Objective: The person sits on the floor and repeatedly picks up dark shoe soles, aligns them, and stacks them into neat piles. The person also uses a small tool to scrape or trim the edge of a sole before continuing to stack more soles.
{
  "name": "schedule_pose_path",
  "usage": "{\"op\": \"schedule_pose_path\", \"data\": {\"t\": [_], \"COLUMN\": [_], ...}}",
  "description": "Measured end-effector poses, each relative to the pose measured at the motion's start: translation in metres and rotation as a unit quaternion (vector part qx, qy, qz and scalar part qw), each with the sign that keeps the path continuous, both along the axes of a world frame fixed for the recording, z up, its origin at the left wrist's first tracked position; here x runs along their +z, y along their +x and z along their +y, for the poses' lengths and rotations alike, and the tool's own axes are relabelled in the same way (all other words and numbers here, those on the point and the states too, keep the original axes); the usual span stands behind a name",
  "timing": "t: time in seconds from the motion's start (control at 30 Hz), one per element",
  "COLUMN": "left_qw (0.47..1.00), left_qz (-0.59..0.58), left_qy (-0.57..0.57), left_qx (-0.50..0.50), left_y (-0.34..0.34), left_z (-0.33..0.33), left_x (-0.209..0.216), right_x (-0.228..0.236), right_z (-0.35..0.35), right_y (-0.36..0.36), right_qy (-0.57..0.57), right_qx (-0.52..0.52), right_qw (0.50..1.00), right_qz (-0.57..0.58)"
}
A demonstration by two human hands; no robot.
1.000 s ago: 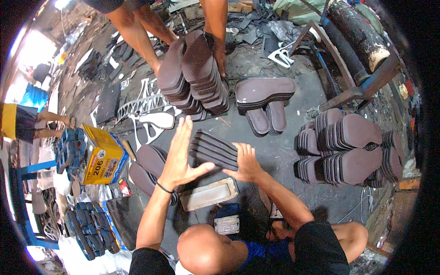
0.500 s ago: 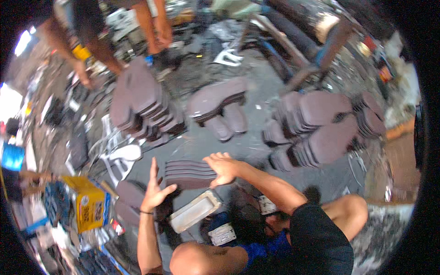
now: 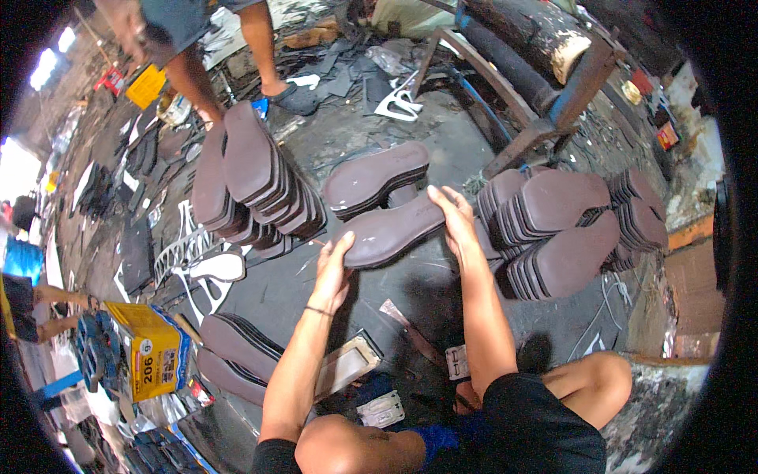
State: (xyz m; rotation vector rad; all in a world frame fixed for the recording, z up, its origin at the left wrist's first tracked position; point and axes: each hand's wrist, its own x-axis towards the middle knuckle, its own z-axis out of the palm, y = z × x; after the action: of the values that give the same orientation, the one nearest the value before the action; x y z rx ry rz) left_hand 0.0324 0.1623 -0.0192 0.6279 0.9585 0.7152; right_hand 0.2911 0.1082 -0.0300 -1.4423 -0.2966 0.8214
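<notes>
Now mid-carry: left hand (image 3: 332, 265) and right hand (image 3: 454, 221) each clasp an end of a brown shoe sole (image 3: 391, 231), held above the floor (image 3: 410, 292). Likely next: setting it on the sole stack (image 3: 377, 178) behind, edges aligned.

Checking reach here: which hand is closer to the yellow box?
Left. The left hand grips the sole's near end, up-right of the yellow box; the right hand holds the far end.

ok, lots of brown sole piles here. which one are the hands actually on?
The small stack of soles at centre, lifted between the left hand and right hand. The tall leaning pile at left and the piles at right are untouched.
</notes>
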Motion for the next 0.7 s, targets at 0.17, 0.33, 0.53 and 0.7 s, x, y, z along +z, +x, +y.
{"op": "schedule_pose_path", "data": {"t": [0.17,0.33,0.53,0.7], "left_qw": [0.996,0.983,0.784,0.674], "left_qz": [0.066,0.149,0.395,0.590], "left_qy": [0.022,0.071,0.469,0.308], "left_qx": [0.047,0.080,0.095,0.321], "left_y": [0.038,0.038,-0.084,-0.228], "left_z": [0.010,0.013,-0.086,-0.149], "left_x": [-0.005,-0.020,0.005,-0.005], "right_x": [-0.023,-0.011,0.047,0.000], "right_z": [0.036,0.044,-0.002,-0.022], "right_y": [0.022,0.015,-0.130,-0.281], "right_qy": [-0.037,-0.089,0.112,0.050], "right_qx": [-0.071,-0.111,0.013,0.434], "right_qw": [0.994,0.946,0.928,0.883], "right_qz": [-0.078,-0.291,-0.356,-0.170]}}
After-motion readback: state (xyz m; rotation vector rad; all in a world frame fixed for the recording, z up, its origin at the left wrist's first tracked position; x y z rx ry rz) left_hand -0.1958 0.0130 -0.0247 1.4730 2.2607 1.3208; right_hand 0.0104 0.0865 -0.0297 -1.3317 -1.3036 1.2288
